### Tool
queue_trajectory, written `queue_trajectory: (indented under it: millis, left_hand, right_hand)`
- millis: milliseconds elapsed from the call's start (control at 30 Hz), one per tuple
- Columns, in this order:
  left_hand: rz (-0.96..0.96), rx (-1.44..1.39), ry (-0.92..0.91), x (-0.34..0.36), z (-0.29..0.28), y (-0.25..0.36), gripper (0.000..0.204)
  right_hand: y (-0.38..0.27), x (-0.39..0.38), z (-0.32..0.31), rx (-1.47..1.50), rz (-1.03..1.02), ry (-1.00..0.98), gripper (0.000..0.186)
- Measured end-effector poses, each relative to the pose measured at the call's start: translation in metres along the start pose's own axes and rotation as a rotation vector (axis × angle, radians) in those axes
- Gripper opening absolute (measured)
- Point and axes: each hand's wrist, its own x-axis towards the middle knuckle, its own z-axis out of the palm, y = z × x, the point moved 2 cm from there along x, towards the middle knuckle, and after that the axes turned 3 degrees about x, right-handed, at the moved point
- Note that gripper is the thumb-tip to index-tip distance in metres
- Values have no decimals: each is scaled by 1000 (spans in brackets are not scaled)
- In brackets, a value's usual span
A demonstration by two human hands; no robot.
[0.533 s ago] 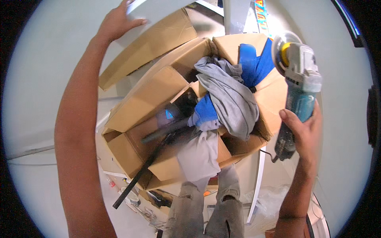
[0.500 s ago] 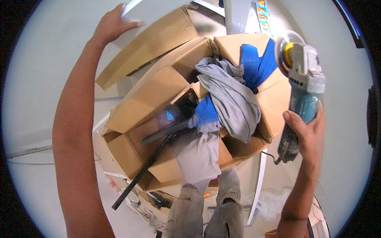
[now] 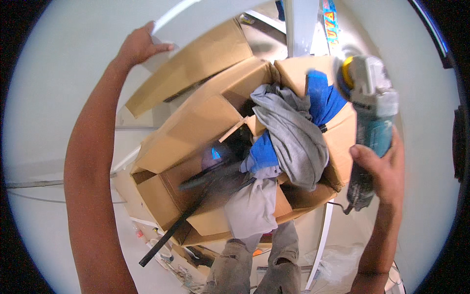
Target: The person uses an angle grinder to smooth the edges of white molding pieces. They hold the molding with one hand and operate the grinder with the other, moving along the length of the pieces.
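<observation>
My right hand (image 3: 382,164) is wrapped round the body of a teal and black angle grinder (image 3: 375,130), held upright at the right with its head up. The grinder's disc (image 3: 341,73), beside a yellow flange, is blurred and faces left. At the upper left, my left hand (image 3: 142,45) grips the edge of a white panel (image 3: 200,22), thumb on the near side and fingers partly hidden. Below and between my arms is an open cardboard box (image 3: 161,196). A grey cloth (image 3: 293,132), blue cloth (image 3: 320,100) and a black tube (image 3: 174,228) lie in or over it.
A loose cardboard piece (image 3: 191,63) lies beyond the box. A grey-white post (image 3: 299,29) stands at the top. White strips (image 3: 320,247) and clear plastic sheeting (image 3: 338,264) lie on the floor at lower right. A dark cord (image 3: 347,209) hangs from the grinder.
The box and floor sit slightly lower and further right in view. The grinder's head has dropped a little and its disc looks more blurred. My left hand keeps its hold on the panel.
</observation>
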Motion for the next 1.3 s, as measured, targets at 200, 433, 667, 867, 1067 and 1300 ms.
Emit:
queue_trajectory:
  millis: [200,433,667,867,1067,1300]
  left_hand:
    - [-79,-16,-96,-48,-14,47,70]
    - [-77,-79,-98,-90,-31,77,59]
    - [-32,-150,6,-113,-26,91,55]
    - [-68,-138,-69,-119,-22,96,57]
    - [-70,-124,-87,-121,-22,99,57]
    - [-60,-71,-150,-121,-28,100,52]
  right_hand:
    - [-39,0,35,-131,-41,-179,67]
    - [-57,8,68,-204,-119,-215,69]
    - [-60,9,83,-243,-179,-251,69]
    - [-60,8,88,-246,-180,-271,68]
    - [-66,5,88,-279,-169,-289,68]
    - [-66,3,87,-305,-169,-271,67]
